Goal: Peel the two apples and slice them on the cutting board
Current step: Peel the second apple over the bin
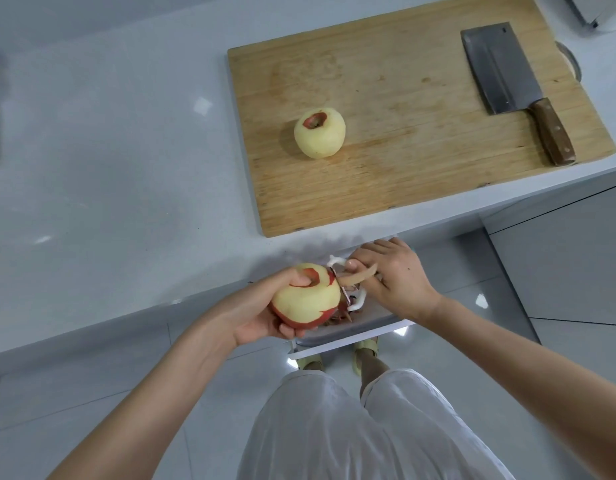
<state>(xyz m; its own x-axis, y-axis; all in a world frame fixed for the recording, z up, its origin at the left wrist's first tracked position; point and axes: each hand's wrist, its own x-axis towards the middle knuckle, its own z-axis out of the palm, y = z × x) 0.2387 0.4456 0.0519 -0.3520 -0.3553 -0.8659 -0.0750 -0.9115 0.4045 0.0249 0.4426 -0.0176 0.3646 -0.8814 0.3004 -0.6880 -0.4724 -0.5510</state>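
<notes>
Left hand (259,315): holds the partly peeled apple (308,301). The thumb sits in the stem hollow and the fingers curl under the fruit. The top and upper flank of this apple are pale flesh. Red skin shows around the stem hollow and along the lower edge, nearest the fingers.

Right hand (394,278): grips the peeler (356,304), a white-framed tool. Its blade lies against the side of the apple that faces this hand. A peel strip (360,276) extends from the blade across the fingers of the right hand.

Both hands are just beside each other, in front of the bench (109,150) edge and above a white bin (351,336). Red peelings (337,317) lie in the bin directly below the hands.

The cutting board (420,150) lies on the bench beyond the hands. The peeled apple (319,133) stands on it, well beyond the left hand, with a ring of red skin around the stem hollow and the rest bare flesh.

The cleaver (496,71) lies flat at the far end of the board, beyond and outward of the right hand. Its wooden handle points toward the near bench edge. It is well apart from the peeled apple.
</notes>
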